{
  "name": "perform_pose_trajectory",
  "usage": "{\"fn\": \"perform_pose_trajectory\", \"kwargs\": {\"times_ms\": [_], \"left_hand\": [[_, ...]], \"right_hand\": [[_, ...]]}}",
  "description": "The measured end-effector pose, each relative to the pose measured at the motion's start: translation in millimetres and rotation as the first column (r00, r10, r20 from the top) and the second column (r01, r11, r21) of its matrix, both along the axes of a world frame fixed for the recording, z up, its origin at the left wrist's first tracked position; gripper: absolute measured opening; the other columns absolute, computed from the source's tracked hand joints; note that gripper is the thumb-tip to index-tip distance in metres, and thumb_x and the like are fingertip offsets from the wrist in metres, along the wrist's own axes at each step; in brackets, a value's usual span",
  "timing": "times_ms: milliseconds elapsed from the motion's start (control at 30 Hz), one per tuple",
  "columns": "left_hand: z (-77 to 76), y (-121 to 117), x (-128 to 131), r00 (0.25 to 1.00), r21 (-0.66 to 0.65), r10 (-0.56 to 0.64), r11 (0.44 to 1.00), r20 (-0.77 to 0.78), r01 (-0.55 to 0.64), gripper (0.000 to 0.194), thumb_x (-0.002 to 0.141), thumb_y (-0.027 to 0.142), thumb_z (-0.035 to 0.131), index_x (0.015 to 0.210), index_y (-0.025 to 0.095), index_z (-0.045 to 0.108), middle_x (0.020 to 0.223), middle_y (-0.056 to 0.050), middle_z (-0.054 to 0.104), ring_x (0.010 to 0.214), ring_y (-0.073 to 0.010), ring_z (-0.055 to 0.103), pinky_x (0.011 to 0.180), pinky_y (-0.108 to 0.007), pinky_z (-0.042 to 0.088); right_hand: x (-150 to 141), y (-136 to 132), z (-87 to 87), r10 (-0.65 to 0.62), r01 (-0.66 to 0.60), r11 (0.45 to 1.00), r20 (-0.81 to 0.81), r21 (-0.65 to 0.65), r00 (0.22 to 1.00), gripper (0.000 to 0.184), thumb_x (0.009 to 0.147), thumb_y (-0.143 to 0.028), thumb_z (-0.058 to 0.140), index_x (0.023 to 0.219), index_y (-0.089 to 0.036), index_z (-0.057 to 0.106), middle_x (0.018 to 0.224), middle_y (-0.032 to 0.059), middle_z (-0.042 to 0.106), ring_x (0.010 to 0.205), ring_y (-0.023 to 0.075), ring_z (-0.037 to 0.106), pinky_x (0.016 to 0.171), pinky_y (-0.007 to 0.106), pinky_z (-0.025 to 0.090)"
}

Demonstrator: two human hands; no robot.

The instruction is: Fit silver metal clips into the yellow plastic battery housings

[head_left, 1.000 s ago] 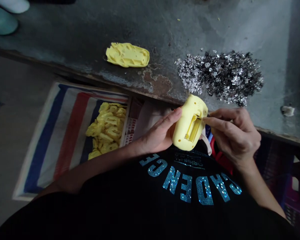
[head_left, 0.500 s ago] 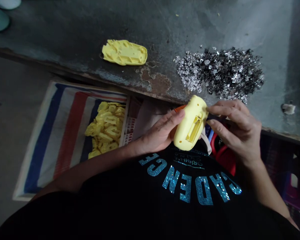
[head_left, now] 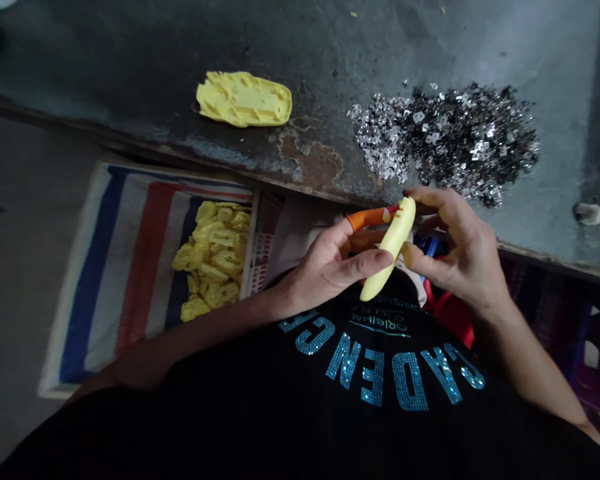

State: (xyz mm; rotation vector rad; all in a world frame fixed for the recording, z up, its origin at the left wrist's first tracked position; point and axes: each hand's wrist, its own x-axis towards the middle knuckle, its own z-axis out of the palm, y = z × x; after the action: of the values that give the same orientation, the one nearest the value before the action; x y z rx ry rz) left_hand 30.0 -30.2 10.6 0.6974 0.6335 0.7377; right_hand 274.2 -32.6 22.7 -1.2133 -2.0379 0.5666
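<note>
In front of my chest, a yellow plastic shell (head_left: 391, 250) is turned edge-on, so its broad faces are mostly out of sight. My left hand (head_left: 337, 263) grips it, thumb on the near side; an orange cover sits on one of its fingers. My right hand (head_left: 455, 243) is closed on the shell's other side, fingers at the upper end and thumb lower down. Whether a small part is also between those fingers, I cannot tell. On the workbench (head_left: 320, 40) lies another yellow shell (head_left: 245, 100), inner side up. A heap of small shiny metal pieces (head_left: 445, 140) is beyond my right hand.
Below the bench edge at left, a box lined with striped cloth (head_left: 135, 267) holds several yellow shells (head_left: 215, 257). A red-handled item (head_left: 450, 310) is beneath my right wrist. A small pale lump (head_left: 589, 213) lies at the bench's right.
The yellow shell has been turned from its face with the rectangular opening to edge-on. My right hand has shifted slightly left, its fingers now round the shell's upper end.
</note>
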Motion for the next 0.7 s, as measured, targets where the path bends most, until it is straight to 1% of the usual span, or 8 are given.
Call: {"fn": "perform_pose_trajectory", "kwargs": {"times_ms": [67,200,267,333,433,500,633,700], "left_hand": [[1.0,-1.4,-5.5,1.0,0.013,-0.019,1.0,0.008,0.019,0.061,0.091,0.049,0.106,0.142,0.024,0.085,0.131,-0.011,0.09,0.114,-0.0242,0.086,0.094,-0.027,0.063],[-3.4,-5.4,-17.3,0.991,0.017,-0.072,0.997,-0.114,0.074,0.058,0.095,0.047,0.103,0.146,0.023,0.089,0.11,-0.008,0.09,0.085,-0.0163,0.078,0.074,-0.024,0.058],[-4.5,-5.3,-19.0,0.982,0.029,-0.077,0.996,-0.174,0.083,0.059,0.094,0.048,0.103,0.146,0.023,0.09,0.104,-0.007,0.089,0.079,-0.0155,0.075,0.069,-0.023,0.057],[-3.5,-3.2,-16.7,0.978,0.086,-0.048,0.994,-0.204,0.067,0.054,0.09,0.048,0.106,0.137,0.024,0.094,0.108,-0.008,0.092,0.085,-0.0187,0.08,0.075,-0.026,0.062],[-2.5,1.8,-10.5,0.976,0.184,0.048,0.983,-0.211,-0.009,0.041,0.083,0.048,0.11,0.115,0.024,0.099,0.12,-0.011,0.094,0.107,-0.0271,0.087,0.095,-0.032,0.069],[-5.9,5.2,-8.2,0.976,0.167,0.068,0.985,-0.208,-0.033,0.036,0.081,0.046,0.11,0.105,0.022,0.099,0.117,-0.012,0.094,0.111,-0.0284,0.088,0.099,-0.033,0.069],[-18.5,13.1,-13.9,1.0,-0.03,0.02,0.999,-0.019,-0.021,0.042,0.08,0.04,0.112,0.112,0.022,0.09,0.107,-0.007,0.093,0.093,-0.0226,0.088,0.085,-0.029,0.07],[-20.9,18.1,-22.0,0.994,-0.071,0.029,0.997,0.107,-0.022,0.053,0.084,0.04,0.109,0.13,0.027,0.085,0.118,-0.006,0.093,0.099,-0.0248,0.09,0.087,-0.032,0.072]], "right_hand": [[-2.9,-5.7,-5.6,-0.061,0.063,0.997,-0.038,0.036,0.997,0.058,0.1,-0.031,0.087,0.155,-0.029,0.067,0.129,0.0089,0.081,0.1,0.0256,0.079,0.084,0.042,0.072],[-6.5,-13.3,-10.6,-0.111,0.122,0.987,-0.11,0.101,0.988,0.06,0.1,-0.019,0.086,0.156,-0.028,0.068,0.132,0.0119,0.081,0.104,0.0287,0.081,0.085,0.045,0.074],[-7.5,-15.3,-10.9,-0.131,0.142,0.982,-0.092,0.127,0.987,0.062,0.1,-0.015,0.084,0.157,-0.031,0.067,0.134,0.0133,0.082,0.105,0.0305,0.082,0.085,0.046,0.075],[-8.6,-17.4,-11.4,-0.16,0.17,0.972,-0.073,0.163,0.984,0.066,0.1,-0.018,0.085,0.161,-0.034,0.066,0.135,0.0131,0.083,0.104,0.0324,0.082,0.08,0.048,0.075],[-10.2,-22.4,-13.2,-0.208,0.218,0.956,-0.071,0.198,0.975,0.07,0.099,-0.024,0.086,0.165,-0.04,0.065,0.134,0.012,0.084,0.106,0.036,0.082,0.076,0.052,0.076],[-9.1,-24.7,-14.4,-0.225,0.235,0.955,-0.077,0.179,0.971,0.07,0.1,-0.025,0.086,0.166,-0.04,0.066,0.137,0.0119,0.083,0.11,0.035,0.082,0.078,0.051,0.076],[3.1,-13.7,-16.6,-0.152,0.157,0.985,-0.077,0.067,0.985,0.066,0.104,-0.035,0.089,0.165,-0.032,0.067,0.138,0.0105,0.084,0.107,0.0289,0.082,0.086,0.046,0.072],[11.2,1.9,-19.5,-0.184,0.182,0.975,0.001,0.125,0.983,0.049,0.105,-0.035,0.088,0.153,-0.033,0.076,0.131,0.0084,0.086,0.109,0.0288,0.08,0.093,0.047,0.066]]}}
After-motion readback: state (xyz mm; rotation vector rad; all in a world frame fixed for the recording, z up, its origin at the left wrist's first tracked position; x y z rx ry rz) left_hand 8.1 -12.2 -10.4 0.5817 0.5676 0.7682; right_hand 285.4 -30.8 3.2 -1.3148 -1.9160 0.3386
